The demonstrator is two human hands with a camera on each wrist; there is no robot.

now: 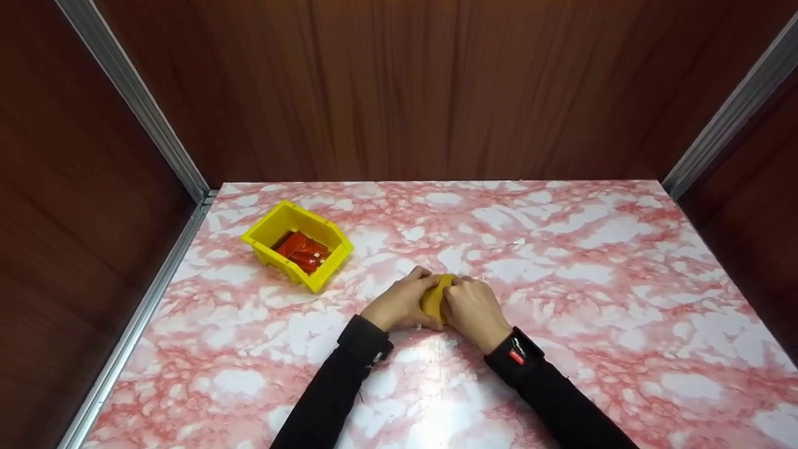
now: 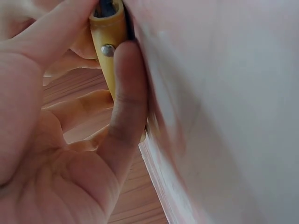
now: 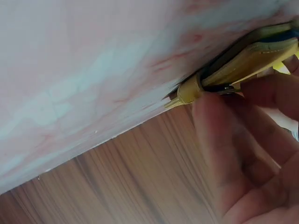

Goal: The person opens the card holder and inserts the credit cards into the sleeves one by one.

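A small yellow wallet-like case (image 1: 436,300) is between both hands, low over the table. A silver snap (image 2: 108,50) shows on its yellow band in the left wrist view. My left hand (image 1: 402,302) holds the case from the left, thumb and fingers around its edges. From the other side my right hand (image 1: 477,312) pinches it near a yellow loop (image 3: 190,90) at one end, its fingers curled. Layered edges and a dark blue lining (image 3: 282,36) show along the case's side in the right wrist view. In the head view the hands hide much of it.
A yellow open-front bin (image 1: 330,265) stands at the left on the pink-and-white marbled table (image 1: 592,280), with several red, flat-looking things (image 1: 300,249) inside. Brown wood-look panels (image 1: 399,93) with metal corner rails rise behind and at both sides.
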